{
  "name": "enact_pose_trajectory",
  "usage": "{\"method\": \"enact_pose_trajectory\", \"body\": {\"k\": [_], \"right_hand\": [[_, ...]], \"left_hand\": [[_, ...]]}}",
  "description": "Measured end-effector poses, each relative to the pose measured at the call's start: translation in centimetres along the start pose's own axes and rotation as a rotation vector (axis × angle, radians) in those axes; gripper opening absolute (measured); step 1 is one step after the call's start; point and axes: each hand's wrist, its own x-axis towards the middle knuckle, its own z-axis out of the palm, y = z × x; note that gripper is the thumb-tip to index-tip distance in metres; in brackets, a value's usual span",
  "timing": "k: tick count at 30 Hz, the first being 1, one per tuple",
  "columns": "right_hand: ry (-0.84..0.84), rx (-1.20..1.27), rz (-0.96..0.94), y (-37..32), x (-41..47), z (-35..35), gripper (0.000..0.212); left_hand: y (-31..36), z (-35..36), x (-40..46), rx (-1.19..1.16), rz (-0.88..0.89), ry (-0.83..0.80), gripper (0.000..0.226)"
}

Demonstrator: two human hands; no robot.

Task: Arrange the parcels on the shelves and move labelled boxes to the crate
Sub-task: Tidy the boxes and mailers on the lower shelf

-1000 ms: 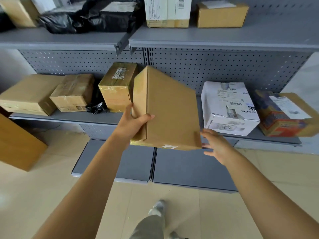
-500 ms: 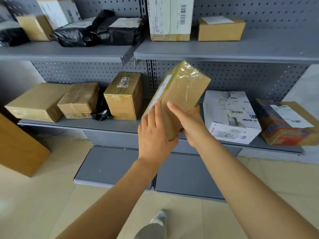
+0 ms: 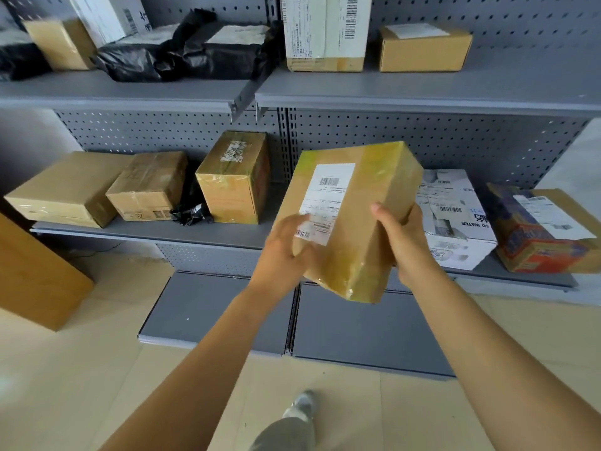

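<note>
I hold a taped brown cardboard box tilted in mid-air in front of the middle shelf. A white shipping label with barcodes faces me on its upper left face. My left hand grips the box's lower left side, fingers partly over the label's bottom edge. My right hand grips the right side, thumb on the front face and fingers behind. No crate is in view.
The middle shelf carries several brown boxes at left, a black bag, a white box and a colourful box at right. The top shelf holds black bags and boxes. A large brown carton stands on the floor at left.
The box has been turned between my hands, from its plain face to the labelled face towards me. My right hand went from open beside it to gripping its right side.
</note>
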Motion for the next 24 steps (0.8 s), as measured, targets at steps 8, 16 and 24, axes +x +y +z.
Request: {"method": "enact_pose_trajectory", "body": {"k": [8,16,24], "right_hand": [[-0.222,0.225,0.185,2.2,0.3,-3.2,0.049],[-0.316,0.171,0.251,2.2,-0.1,-3.2,0.05],[-0.234,0.037,0.362,3.2,2.7,-2.2,0.049]], "left_hand": [[-6.2,-3.7,2.0,-0.307,-0.733,0.039,0.059],[-8.5,-5.6,-0.1,-0.73,-0.818,-0.395,0.072],[-10.5,-5.3,2.1,-0.805,-0.828,-0.26,0.066]]}}
